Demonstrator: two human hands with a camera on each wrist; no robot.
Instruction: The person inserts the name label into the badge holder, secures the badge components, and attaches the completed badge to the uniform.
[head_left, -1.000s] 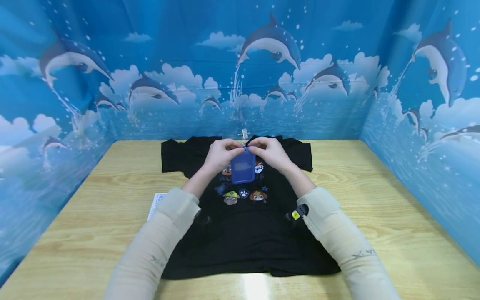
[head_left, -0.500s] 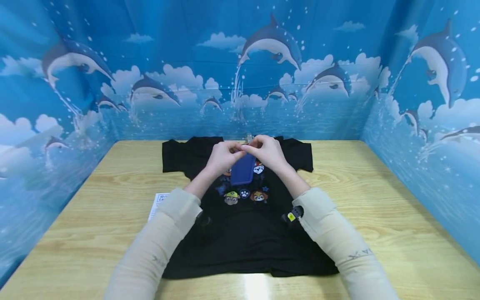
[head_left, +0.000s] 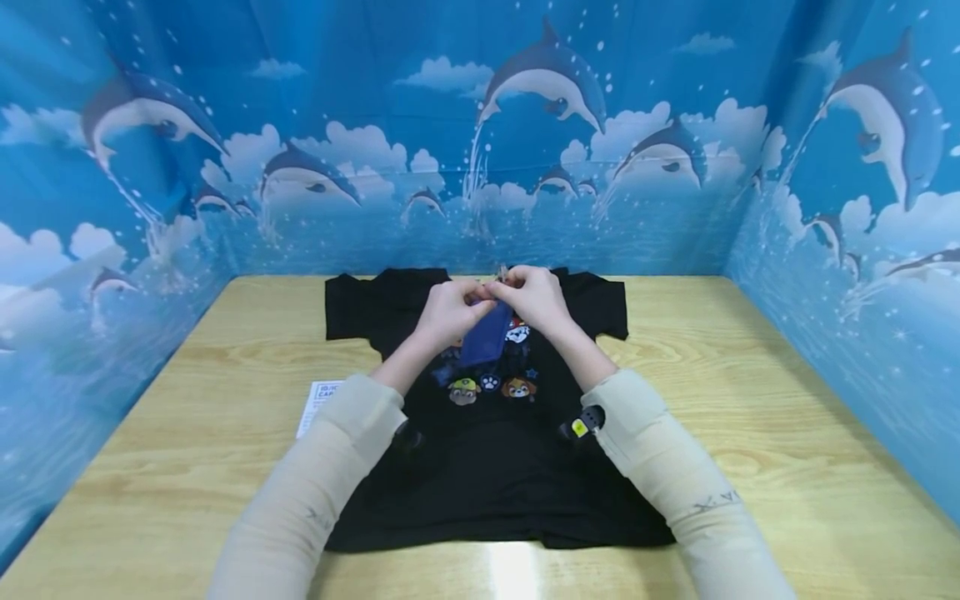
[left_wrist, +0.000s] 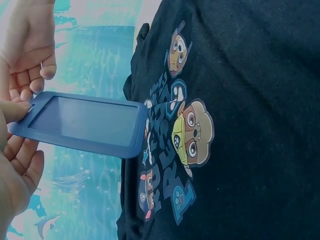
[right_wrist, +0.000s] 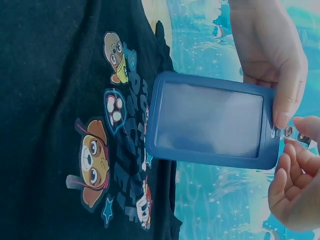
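Observation:
A blue ID badge holder [head_left: 483, 340] with a clear window hangs just above a black T-shirt [head_left: 498, 467] printed with cartoon dogs. My left hand [head_left: 448, 315] pinches its slotted end, the thumb lying over the frame edge in the left wrist view. Close beside it, my right hand [right_wrist: 299, 192] pinches a small clear strap [right_wrist: 286, 131] with a metal snap at the slot. Above the right fingertips in the head view, a metal clip [head_left: 502, 273] pokes up. In the head view the fingers hide the slot itself.
The shirt lies spread on a wooden table [head_left: 750, 467]. A white printed card [head_left: 318, 400] lies left of the shirt, partly under the left forearm. A dolphin-print curtain [head_left: 360, 233] encloses the back and sides.
My right hand has shifted left, close against the left hand at the holder's top. The holder has tilted, and the clip has moved lower and rightward, now mostly behind the fingers.

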